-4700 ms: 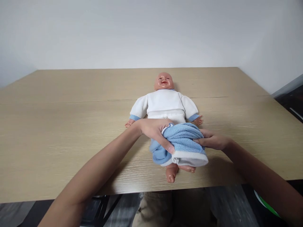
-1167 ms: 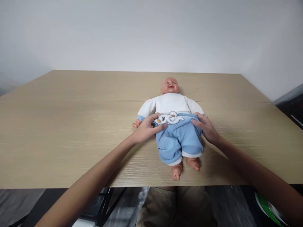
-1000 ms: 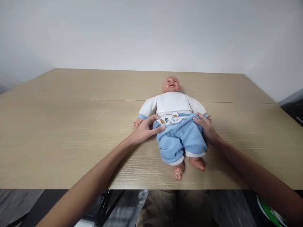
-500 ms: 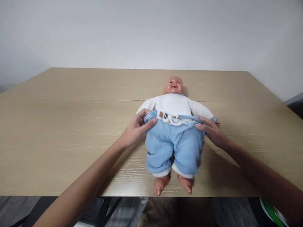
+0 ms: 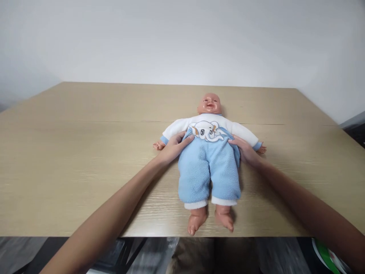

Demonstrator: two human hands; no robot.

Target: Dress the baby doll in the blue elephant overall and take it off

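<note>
A baby doll (image 5: 210,103) lies on its back, head away from me and bare feet near the front edge of the table. It wears a white long-sleeved top (image 5: 182,123) with blue cuffs and fleecy blue trousers (image 5: 196,171) with white hems. A white elephant patch (image 5: 207,131) on the trousers' front now lies over the doll's belly. My left hand (image 5: 175,146) pinches the trousers' upper edge at the left side, thumb on top. At the opposite side, my right hand (image 5: 245,147) is closed on the same edge, its other fingers partly hidden.
The wooden table (image 5: 85,160) has a seam running across it behind the doll's shoulders. A white wall (image 5: 182,42) stands behind it. Below the front edge, a green and white round object (image 5: 325,251) shows at the lower right. A dark object sits at the far right.
Both hands have drawn the trousers' top up toward the doll's chest. The elephant patch, folded down before, has spread flat, and the legs look straighter. The doll's left-side hand has come into view.
</note>
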